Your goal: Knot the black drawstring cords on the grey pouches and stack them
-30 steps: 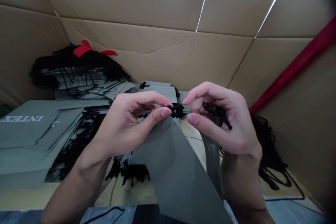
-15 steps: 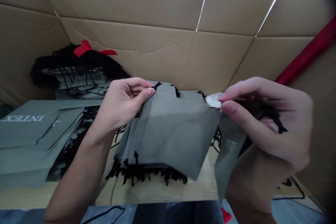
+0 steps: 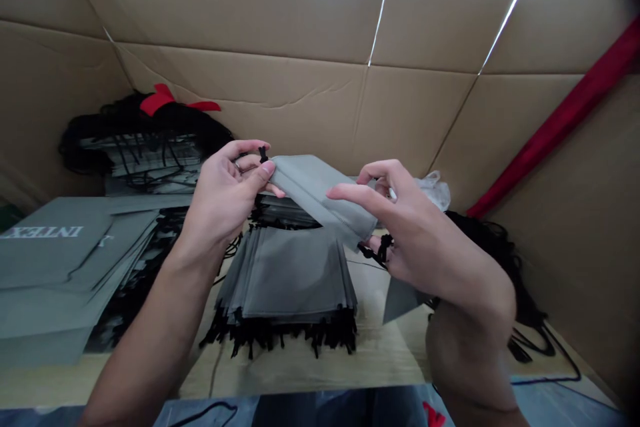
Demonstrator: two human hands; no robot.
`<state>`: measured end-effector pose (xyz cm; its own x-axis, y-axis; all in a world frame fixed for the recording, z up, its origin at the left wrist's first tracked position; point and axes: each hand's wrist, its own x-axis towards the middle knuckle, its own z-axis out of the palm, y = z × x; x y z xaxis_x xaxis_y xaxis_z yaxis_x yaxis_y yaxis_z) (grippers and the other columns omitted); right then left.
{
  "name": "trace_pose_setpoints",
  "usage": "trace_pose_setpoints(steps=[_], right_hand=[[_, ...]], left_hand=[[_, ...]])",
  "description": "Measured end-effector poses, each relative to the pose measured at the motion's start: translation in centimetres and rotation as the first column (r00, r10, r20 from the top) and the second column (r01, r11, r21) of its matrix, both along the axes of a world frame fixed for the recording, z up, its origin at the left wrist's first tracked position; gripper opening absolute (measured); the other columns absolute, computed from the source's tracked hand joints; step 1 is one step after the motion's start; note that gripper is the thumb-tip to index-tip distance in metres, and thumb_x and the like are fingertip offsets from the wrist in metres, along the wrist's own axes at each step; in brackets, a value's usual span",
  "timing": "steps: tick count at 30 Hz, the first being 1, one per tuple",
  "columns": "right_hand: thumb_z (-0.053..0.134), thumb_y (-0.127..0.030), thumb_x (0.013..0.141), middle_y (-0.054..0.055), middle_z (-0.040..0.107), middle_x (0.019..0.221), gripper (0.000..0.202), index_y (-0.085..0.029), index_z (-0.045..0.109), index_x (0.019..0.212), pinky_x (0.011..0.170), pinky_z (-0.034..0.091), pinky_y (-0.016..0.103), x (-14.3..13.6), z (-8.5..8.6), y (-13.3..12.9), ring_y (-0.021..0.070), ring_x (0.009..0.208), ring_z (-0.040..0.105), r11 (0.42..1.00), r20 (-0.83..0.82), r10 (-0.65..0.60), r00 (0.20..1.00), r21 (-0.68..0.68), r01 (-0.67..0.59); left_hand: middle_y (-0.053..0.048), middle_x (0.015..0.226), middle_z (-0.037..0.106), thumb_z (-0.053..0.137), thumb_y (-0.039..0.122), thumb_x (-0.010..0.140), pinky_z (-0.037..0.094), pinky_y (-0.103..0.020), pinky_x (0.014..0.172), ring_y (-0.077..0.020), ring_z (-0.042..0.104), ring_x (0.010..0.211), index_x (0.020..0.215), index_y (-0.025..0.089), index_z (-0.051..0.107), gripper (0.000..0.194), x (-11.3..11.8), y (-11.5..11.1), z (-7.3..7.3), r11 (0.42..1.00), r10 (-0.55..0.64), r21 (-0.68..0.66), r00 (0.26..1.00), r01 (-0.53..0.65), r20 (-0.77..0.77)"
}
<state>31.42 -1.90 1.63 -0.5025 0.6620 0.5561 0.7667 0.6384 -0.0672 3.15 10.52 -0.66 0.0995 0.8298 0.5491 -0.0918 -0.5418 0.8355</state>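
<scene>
My left hand (image 3: 227,197) pinches the corner of a grey fabric drawstring pouch (image 3: 320,190), beside its knotted black cord end. The pouch slants across in the air between both hands. At its other end my right hand (image 3: 425,230) has the black cords in its lower fingers, while its forefinger stretches over the fabric. A second grey piece (image 3: 401,300) shows below my right hand; whether that hand holds it is hidden. Under the raised pouch, a stack of grey pouches (image 3: 295,273) lies on the table with black cord ends toward me.
Large grey printed bags (image 3: 45,267) lie at the left. Behind them stands a pile of black cords (image 3: 110,120) with red strips (image 3: 159,100). A clear plastic bag (image 3: 436,190) and more black cords (image 3: 500,253) are at the right. Cardboard walls (image 3: 300,73) surround the wooden table (image 3: 310,377).
The pouch has lifted off the stack and tilted, now narrower to view. My right hand has moved inward to the left, and the white piece at its fingertips no longer shows there.
</scene>
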Motion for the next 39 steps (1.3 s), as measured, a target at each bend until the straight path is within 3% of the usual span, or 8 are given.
trace_pose_setpoints(steps=[6,9,13,15,23,33,36,39], right_hand=[[0.059,0.01,0.083,0.006,0.081,0.114,0.053,-0.027,0.081,0.114,0.084,0.058,0.039,0.5,1.0,1.3,0.0256,0.103,0.067,0.984,-0.248,0.16,0.955,0.118,-0.134],[0.071,-0.003,0.095,0.004,0.084,0.097,0.029,-0.028,0.083,0.104,0.077,0.055,0.04,0.3,1.2,1.3,0.0248,0.091,0.07,0.986,-0.38,0.148,0.913,0.133,-0.104],[0.074,-0.015,0.102,0.003,0.081,0.086,0.015,-0.025,0.084,0.097,0.068,0.05,0.036,-0.7,0.9,1.2,0.022,0.082,0.069,0.99,-0.361,0.125,0.924,0.105,-0.093],[0.073,-0.016,0.101,0.002,0.077,0.081,0.015,-0.022,0.082,0.091,0.066,0.048,0.033,-1.4,0.5,1.3,0.0197,0.078,0.066,0.989,-0.319,0.144,0.937,0.084,-0.124],[0.094,-0.025,0.094,-0.002,0.073,0.082,0.018,-0.021,0.077,0.101,0.062,0.045,0.028,-2.5,0.0,1.4,0.0133,0.071,0.06,0.979,-0.453,0.179,0.874,-0.003,-0.202],[0.092,-0.039,0.101,-0.002,0.079,0.086,0.014,-0.028,0.083,0.104,0.056,0.049,0.031,-2.5,0.4,0.8,0.0137,0.063,0.06,0.978,-0.638,0.182,0.748,0.037,-0.206],[0.098,-0.032,0.095,-0.001,0.077,0.093,0.025,-0.029,0.078,0.109,0.056,0.051,0.031,-2.6,0.3,0.4,0.0146,0.069,0.064,0.983,-0.704,0.174,0.689,0.088,-0.159],[0.095,-0.023,0.097,-0.001,0.075,0.094,0.021,-0.029,0.076,0.102,0.063,0.056,0.033,-2.8,0.2,-0.3,0.0152,0.07,0.063,0.982,-0.638,0.184,0.748,0.158,-0.107]], left_hand=[[-0.004,0.102,0.075,0.095,0.035,0.094,0.068,-0.03,0.071,-0.0193,0.079,0.086,0.128,0.022,0.072,0.043,0.1,-0.9,0.4,0.971,0.231,0.083,0.97,-0.225,-0.075],[-0.012,0.142,0.073,0.085,0.034,0.104,0.065,-0.028,0.081,-0.0274,0.072,0.13,0.12,0.024,0.081,0.019,1.1,-3.7,1.2,0.814,0.506,0.429,0.842,-0.393,-0.189],[-0.01,0.152,0.077,0.08,0.035,0.109,0.066,-0.028,0.073,-0.0304,0.075,0.134,0.138,0.026,0.081,0.03,2.6,-8.3,1.6,0.886,0.186,0.464,0.913,0.004,-0.362],[-0.01,0.149,0.08,0.083,0.034,0.108,0.064,-0.026,0.066,-0.0271,0.079,0.124,0.143,0.027,0.081,0.036,3.1,-9.6,1.4,0.891,0.138,0.45,0.909,0.06,-0.394],[0.0,0.092,0.08,0.078,0.019,0.105,0.044,-0.029,0.056,-0.0122,0.063,0.069,0.115,0.027,0.087,0.016,3.1,-9.4,1.4,0.851,0.264,0.525,0.89,-0.033,-0.372],[-0.001,0.089,0.084,0.079,0.022,0.105,0.053,-0.026,0.059,-0.0145,0.075,0.076,0.106,0.021,0.084,0.005,3.5,-9.0,1.0,0.913,0.032,0.391,0.938,0.113,-0.345],[0.001,0.084,0.085,0.081,0.02,0.102,0.054,-0.022,0.055,-0.0124,0.075,0.069,0.099,0.02,0.084,0.004,3.8,-9.2,1.1,0.941,0.054,0.336,0.957,0.048,-0.286],[0.003,0.081,0.085,0.085,0.018,0.099,0.057,-0.022,0.057,-0.0121,0.075,0.065,0.095,0.022,0.085,0.005,3.9,-9.4,1.1,0.931,0.15,0.361,0.962,-0.059,-0.23]])
